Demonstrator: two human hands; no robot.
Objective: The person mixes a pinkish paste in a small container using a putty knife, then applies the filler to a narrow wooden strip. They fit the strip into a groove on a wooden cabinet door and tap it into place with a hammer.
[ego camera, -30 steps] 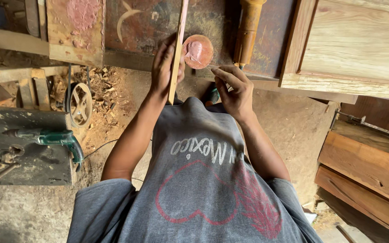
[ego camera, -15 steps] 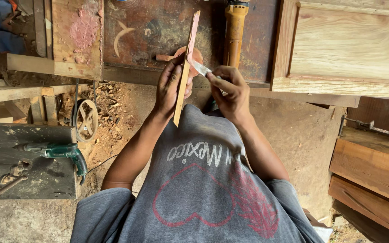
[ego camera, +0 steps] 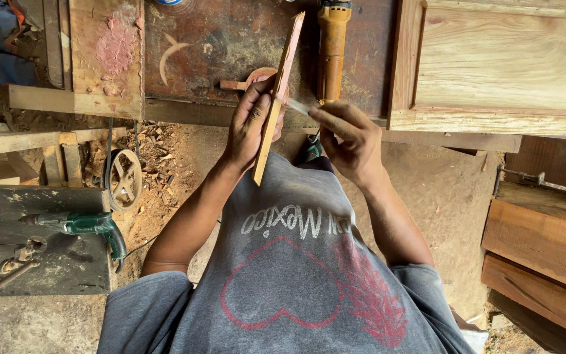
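One thin wooden slat (ego camera: 276, 105) stands on edge in the middle of the scene, just above the person's chest, with the left hand (ego camera: 251, 124) wrapped closed around its middle. It looks light and stiff, though thin enough to snap (best held mid-length, as here). The right hand (ego camera: 348, 137) pinches one small pale tool (ego camera: 298, 107) shut between fingertips, its tip touching the slat's face. Farther off lies one yellow power tool (ego camera: 333, 49), and at near left one green drill (ego camera: 83, 225).

One thin flat wooden strip (ego camera: 276, 98), one yellow cylindrical power tool (ego camera: 332, 56), one green electric drill (ego camera: 83, 225), one spoked metal wheel (ego camera: 124, 178), one panelled wooden door (ego camera: 502, 65).
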